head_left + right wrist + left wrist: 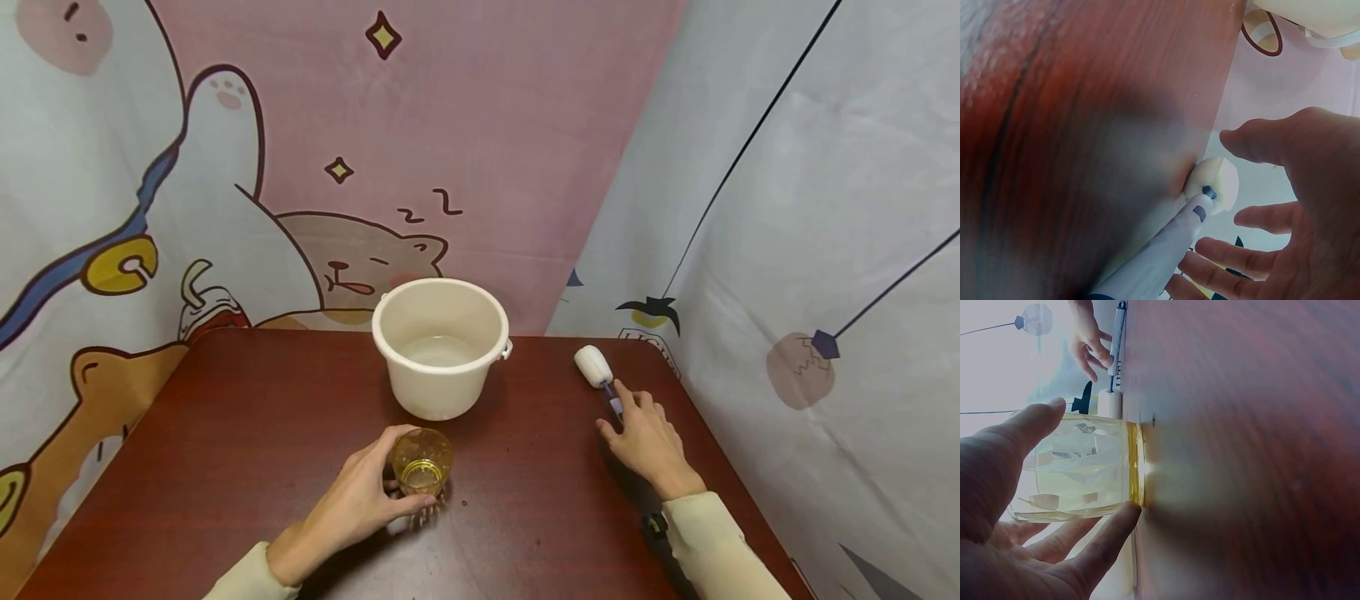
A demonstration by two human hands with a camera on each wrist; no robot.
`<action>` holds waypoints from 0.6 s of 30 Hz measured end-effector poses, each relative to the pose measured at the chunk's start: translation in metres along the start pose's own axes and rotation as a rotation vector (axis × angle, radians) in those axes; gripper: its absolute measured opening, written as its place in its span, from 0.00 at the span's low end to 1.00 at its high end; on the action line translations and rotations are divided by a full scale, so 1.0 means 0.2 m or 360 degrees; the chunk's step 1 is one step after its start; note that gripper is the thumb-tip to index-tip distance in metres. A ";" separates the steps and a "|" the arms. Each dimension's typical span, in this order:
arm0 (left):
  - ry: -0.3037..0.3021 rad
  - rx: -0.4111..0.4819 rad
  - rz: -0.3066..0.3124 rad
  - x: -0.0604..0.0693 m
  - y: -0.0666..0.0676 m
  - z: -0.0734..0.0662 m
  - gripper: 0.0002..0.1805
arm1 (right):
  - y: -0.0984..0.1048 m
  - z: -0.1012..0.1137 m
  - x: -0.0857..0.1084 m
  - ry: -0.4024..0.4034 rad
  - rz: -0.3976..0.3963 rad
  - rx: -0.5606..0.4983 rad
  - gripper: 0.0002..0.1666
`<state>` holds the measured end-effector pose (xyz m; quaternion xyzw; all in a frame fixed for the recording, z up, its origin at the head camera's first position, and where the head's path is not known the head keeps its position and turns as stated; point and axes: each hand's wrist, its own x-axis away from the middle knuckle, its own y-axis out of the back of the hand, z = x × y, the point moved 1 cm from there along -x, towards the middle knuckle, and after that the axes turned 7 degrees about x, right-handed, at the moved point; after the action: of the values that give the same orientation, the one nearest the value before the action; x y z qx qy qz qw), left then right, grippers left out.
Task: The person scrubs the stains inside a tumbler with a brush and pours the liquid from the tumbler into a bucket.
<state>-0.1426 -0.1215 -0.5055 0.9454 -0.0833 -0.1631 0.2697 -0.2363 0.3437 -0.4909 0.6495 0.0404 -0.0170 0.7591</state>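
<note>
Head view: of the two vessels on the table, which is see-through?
The small yellow-tinted glass in the left hand; the larger off-white bucket beyond it is opaque.

On the tabletop (255, 425), a bucket (438, 387) stands at 12 o'clock from the cup (423, 463). A brush (594, 367) lies at the cup's 2 o'clock and the bucket's 3 o'clock.

Right hand (1325, 209), one, entering from the right edge; thumb and fingers extended and spread, fingertips just beside the brush, contact uncertain. Brush (1163, 250), one: pale, thick handle with dark band near the neck, cut off by the lower edge; rounded white head (1227, 181) at the far end. Tabletop (1079, 125), reddish brown, streaked, partly blurred. Cream container (1316, 12), upper right corner, only partly visible. Backdrop (1304, 84), pink and pale, with printed dark-outlined figures.
</note>
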 end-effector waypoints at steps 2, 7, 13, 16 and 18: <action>0.0013 -0.0007 0.0001 0.00 0.00 0.00 0.50 | 0.00 -0.01 0.00 -0.0013 0.0010 0.0003 0.53; 0.0029 -0.0010 0.0005 0.00 0.00 0.00 0.50 | 0.00 -0.02 -0.01 -0.0042 0.0021 0.0013 0.53; 0.0029 0.0102 0.0036 0.00 0.00 0.00 0.49 | -0.01 -0.04 -0.01 -0.0066 0.0038 0.0024 0.52; 0.0020 0.0160 0.0053 0.00 0.00 0.00 0.48 | -0.01 -0.05 -0.02 -0.0074 0.0053 0.0024 0.51; 0.0021 0.0188 0.0062 0.00 0.00 0.00 0.48 | -0.01 -0.05 -0.02 -0.0076 0.0064 0.0025 0.50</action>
<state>-0.1427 -0.1219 -0.5061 0.9589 -0.1095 -0.1464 0.2171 -0.2402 0.3535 -0.4937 0.6556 0.0089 -0.0176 0.7549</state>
